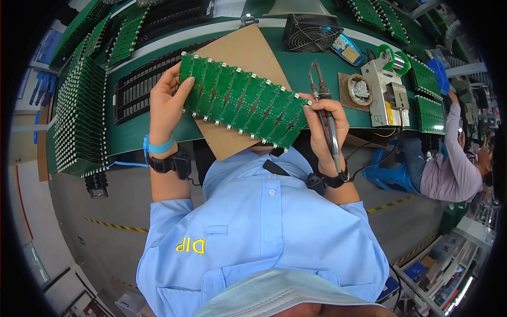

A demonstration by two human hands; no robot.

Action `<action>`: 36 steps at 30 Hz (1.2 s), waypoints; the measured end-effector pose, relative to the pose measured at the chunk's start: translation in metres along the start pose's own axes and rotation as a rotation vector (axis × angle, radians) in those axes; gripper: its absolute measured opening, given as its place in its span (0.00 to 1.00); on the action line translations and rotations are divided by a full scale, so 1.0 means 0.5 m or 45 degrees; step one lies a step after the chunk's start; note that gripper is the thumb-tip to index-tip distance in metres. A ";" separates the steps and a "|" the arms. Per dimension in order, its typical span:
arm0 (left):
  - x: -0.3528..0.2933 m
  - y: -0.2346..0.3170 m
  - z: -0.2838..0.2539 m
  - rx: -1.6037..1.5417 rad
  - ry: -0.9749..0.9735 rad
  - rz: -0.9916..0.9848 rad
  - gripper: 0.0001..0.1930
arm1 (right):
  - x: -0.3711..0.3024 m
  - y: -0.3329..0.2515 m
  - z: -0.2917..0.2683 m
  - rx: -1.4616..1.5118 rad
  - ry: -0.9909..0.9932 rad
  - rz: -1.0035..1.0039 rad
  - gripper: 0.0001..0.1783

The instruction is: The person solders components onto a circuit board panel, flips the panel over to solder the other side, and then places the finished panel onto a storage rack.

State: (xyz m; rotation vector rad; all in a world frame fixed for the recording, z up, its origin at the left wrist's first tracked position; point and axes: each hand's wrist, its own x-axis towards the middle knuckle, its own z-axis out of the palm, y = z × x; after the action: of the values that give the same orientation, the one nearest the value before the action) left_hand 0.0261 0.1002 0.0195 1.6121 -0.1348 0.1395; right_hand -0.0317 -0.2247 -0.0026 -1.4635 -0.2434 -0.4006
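Observation:
Tilted over a tan board [232,140], a green circuit board panel [240,100] with rows of white parts along its edges spans both hands. Its left end is pinched between the thumb and fingers of my left hand [168,98]. My right hand [328,124] grips the panel's right corner with thumb and fingers, and also holds a soldering iron [331,132], whose two slim shafts point up and away from me. The iron's dark cable trails down past the wrist.
A tall stack of green panels [82,116] stands at left, beside a black slotted tray [134,90]. Behind are a fan [311,34] and a blue-rimmed device [347,50]. To the right sit a bowl of silvery scraps [360,91], a solder feeder [388,92] and a co-worker [451,158].

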 end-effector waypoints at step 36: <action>-0.099 0.044 0.136 0.763 0.041 1.000 0.11 | -0.018 -0.048 -0.012 0.299 -0.266 -0.213 0.42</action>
State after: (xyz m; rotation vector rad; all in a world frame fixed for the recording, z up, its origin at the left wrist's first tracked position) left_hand -0.0258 0.0314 0.0294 2.0681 -0.7566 0.8768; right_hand -0.0500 -0.2308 0.0154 -1.2571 -0.5645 -0.3408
